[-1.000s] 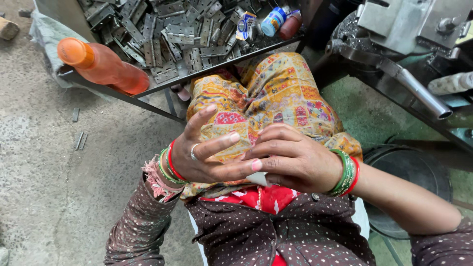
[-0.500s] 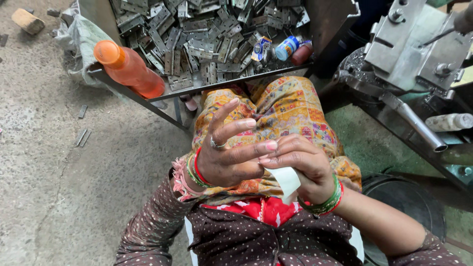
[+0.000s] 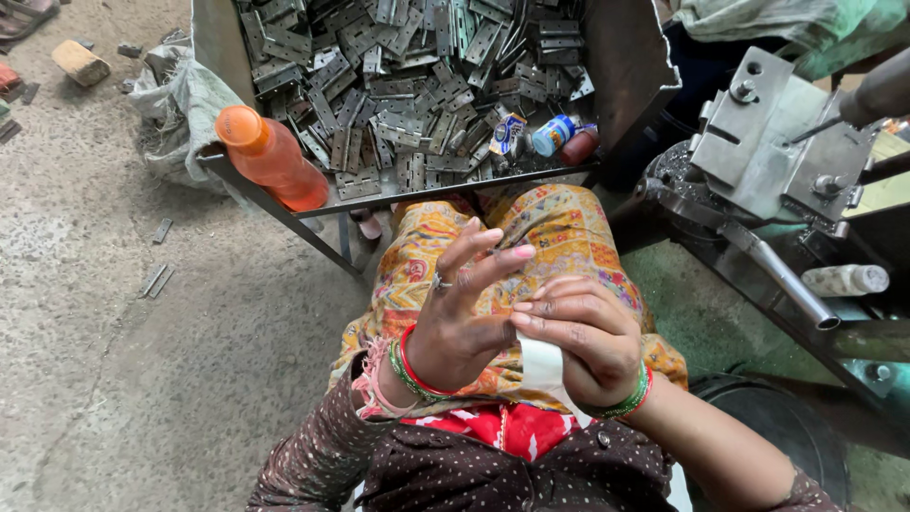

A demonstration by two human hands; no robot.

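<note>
We note right hand (image 3: pixel 583 346) pinching white tape (image 3: pixel 542 365) against left hand (image 3: pixel 464 318), fingers spread, over lap. Risk: tape creasing or sticking to itself if tension slackens. Tray of hinges (image 3: pixel 417 95) just ahead.

A strip of white tape (image 3: pixel 545 365) sits low in the view, just toward five o'clock from centre. It is flat and pale, running slantwise from the fingertips down toward five o'clock, its lower end hidden under the right hand (image 3: pixel 580 339) pinching it.
</note>
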